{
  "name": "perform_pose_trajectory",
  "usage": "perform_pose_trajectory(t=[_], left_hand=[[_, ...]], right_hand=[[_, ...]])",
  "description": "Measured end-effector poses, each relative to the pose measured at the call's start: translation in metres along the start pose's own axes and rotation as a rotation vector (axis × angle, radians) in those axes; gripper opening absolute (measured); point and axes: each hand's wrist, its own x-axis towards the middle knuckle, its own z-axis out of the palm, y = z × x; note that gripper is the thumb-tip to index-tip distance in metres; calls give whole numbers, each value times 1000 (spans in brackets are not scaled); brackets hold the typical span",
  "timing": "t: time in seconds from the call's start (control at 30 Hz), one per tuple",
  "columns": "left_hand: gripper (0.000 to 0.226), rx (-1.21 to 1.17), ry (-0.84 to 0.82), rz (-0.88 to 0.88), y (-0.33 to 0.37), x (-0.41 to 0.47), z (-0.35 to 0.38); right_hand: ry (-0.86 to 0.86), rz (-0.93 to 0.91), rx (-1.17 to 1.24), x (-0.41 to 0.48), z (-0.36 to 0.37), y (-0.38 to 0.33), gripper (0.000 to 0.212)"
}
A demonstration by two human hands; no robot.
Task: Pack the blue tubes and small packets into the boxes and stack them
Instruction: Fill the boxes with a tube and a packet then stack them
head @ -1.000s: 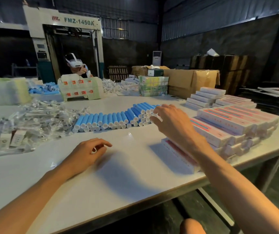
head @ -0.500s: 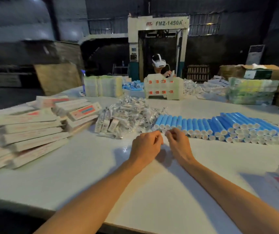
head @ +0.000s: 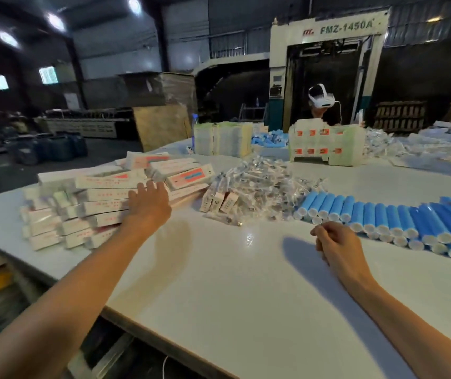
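A heap of long white boxes point(head: 101, 203) with red print lies at the left of the white table point(head: 232, 283). My left hand point(head: 149, 206) reaches over the heap's right side with its fingers spread, touching the boxes. A pile of small clear packets point(head: 257, 187) sits in the middle. To the right, a row of blue tubes point(head: 383, 220) with white caps lies side by side. My right hand point(head: 336, 244) rests on the table just in front of the tubes, with its fingers curled; whether it holds anything is hidden.
Across the table a person wearing a white headset point(head: 321, 101) stands behind a white carton with orange labels point(head: 325, 146). Bundles of pale packs point(head: 221, 139) stand at the back. The table's left edge drops off near the box heap.
The view has swung left. My left hand left the right hand and stretched out to the box heap. My right hand stayed near the tubes' front.
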Motion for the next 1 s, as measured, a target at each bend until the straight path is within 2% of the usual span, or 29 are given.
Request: perform_pose_trajectory(t=[0.1,0.17,0.37,0.53,0.6,0.67,0.73,0.87,0.93,1.0], left_hand=[[43,92,213,-35,-47,9,9],[42,104,310,-32,-70,18,9],[53,414,189,-27,-99,38,6],[47,480,228,55,-95,40,-11],[56,452,223,120,-90,37,-19],[60,231,220,175,-79,29,-30],[51,-100,227,210,-62,17,-41],[43,-478,153,318,-21,-4,-67],[39,-825,-10,375,6,-14,-75],[40,-1286,-299,414,37,-27,-76]], right_hand=[[-5,-11,-6,0,0,-1,25],[-9,-8,-3,-1,0,-1,23],[-32,-41,-30,-5,-1,-3,25],[-55,-61,-74,-7,-1,-5,24],[-61,-60,-68,-8,-2,-5,24],[-69,-57,-63,-8,-1,-4,23],[-74,-60,-65,-8,-1,-5,24],[-70,-54,-67,-9,0,-7,24],[-70,-49,-64,-10,-1,-7,24],[-68,-49,-64,-10,-1,-8,24]])
